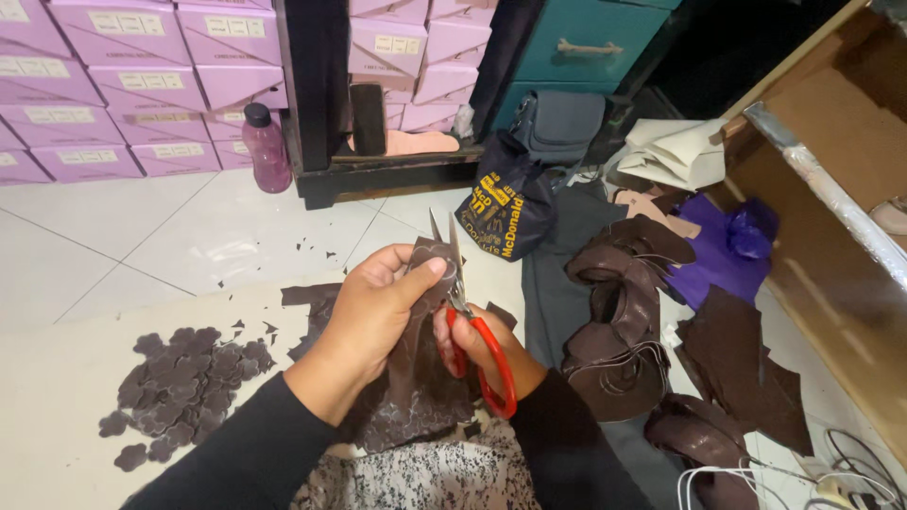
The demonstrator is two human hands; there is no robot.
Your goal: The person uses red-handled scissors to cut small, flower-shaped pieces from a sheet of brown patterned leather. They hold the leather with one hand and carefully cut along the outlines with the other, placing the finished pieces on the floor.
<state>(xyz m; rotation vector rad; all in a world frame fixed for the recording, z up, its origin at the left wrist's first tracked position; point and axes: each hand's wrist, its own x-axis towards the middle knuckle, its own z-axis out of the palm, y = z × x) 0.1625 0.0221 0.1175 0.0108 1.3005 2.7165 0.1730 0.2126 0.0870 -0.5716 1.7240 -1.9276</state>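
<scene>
I'm seeing my left hand covering most of the dark brown leather piece I'm gripping, and my right hand is hiding the lower loop of the red-handled scissors. The white cables are running off the bottom edge. The stacked lilac cardboard boxes are getting cropped at left.
</scene>
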